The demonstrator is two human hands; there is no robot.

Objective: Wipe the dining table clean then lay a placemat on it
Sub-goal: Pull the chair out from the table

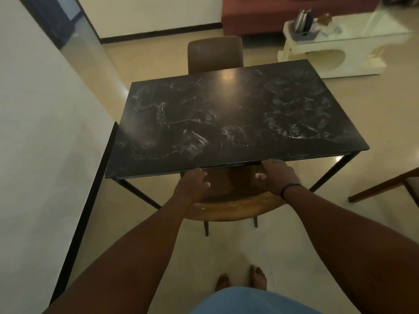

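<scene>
The dining table (pixel 226 114) has a black marble top with white veins and smears, and nothing lies on it. A brown chair (pixel 226 207) is tucked under its near edge. My left hand (pixel 192 184) grips the left side of the chair's curved backrest, thumb inward. On the right side, my right hand (pixel 278 177), with a dark band on the wrist, holds the backrest, its fingertips close to the table edge. No cloth or placemat is in view.
A second brown chair (pixel 215 53) stands at the table's far side. A white wall (pixel 34 132) runs along the left. A cream glass-topped coffee table (pixel 335 53) with bags stands at the back right, and a wooden chair leg (pixel 385 186) juts in at right.
</scene>
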